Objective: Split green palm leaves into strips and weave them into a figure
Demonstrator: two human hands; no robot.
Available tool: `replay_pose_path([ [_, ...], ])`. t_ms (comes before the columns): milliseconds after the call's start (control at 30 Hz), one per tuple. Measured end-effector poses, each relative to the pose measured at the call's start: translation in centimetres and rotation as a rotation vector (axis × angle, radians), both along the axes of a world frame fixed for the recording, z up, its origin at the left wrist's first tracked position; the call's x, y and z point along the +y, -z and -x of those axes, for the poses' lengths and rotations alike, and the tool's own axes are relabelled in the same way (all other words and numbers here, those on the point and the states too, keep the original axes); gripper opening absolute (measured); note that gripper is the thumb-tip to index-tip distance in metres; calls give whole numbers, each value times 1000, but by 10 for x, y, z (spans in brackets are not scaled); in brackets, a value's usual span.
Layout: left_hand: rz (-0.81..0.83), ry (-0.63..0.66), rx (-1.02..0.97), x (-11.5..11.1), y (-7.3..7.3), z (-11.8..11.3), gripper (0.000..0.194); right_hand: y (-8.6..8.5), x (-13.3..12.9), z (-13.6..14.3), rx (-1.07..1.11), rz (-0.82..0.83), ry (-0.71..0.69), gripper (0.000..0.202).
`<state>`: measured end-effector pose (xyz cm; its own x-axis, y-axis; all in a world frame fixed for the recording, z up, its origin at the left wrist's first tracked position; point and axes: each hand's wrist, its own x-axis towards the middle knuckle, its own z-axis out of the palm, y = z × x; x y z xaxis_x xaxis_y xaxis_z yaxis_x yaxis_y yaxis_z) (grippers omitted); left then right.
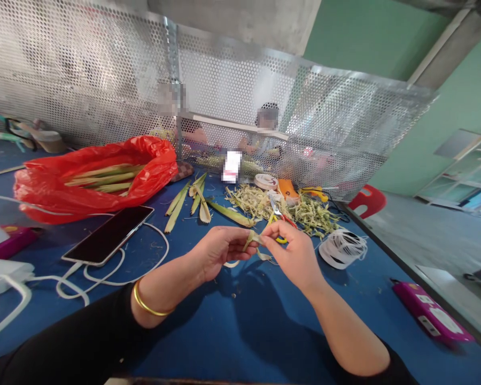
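Above the middle of the blue table, my left hand (220,248) and my right hand (291,248) meet over a pale green leaf strip (253,239). The left fingers and thumb close on one side of it; my right thumb and forefinger pinch the other. Its loose end (263,256) hangs below the right fingers. Just behind the hands, scissors (274,206) with red and yellow handles lie at a heap of small knotted green leaf pieces (310,214). Longer flat leaves (179,206) rest to the left of the heap.
A red plastic bag (152,160) holding long leaves stands at the left, near a phone (110,235) with a white cable. A coil of white cord (342,248) and a purple box (428,310) are at the right. Perforated metal screen (224,69) behind; people sit beyond it.
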<state>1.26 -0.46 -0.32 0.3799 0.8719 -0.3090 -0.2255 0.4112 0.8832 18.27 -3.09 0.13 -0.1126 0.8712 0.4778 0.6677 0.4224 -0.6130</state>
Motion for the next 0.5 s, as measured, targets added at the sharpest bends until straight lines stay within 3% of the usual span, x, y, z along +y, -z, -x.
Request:
replay_pose_path([
  [233, -47, 26, 49, -6, -1, -3, 15, -2, -4, 3, -178, -275, 31, 11],
  [300, -100, 43, 106, -8, -2, -5, 14, -6, -4, 1, -129, -218, 25, 13],
  [500, -162, 153, 297, -19, -5, -15, 8, -12, -1, 0, -1, 175, -157, 14],
])
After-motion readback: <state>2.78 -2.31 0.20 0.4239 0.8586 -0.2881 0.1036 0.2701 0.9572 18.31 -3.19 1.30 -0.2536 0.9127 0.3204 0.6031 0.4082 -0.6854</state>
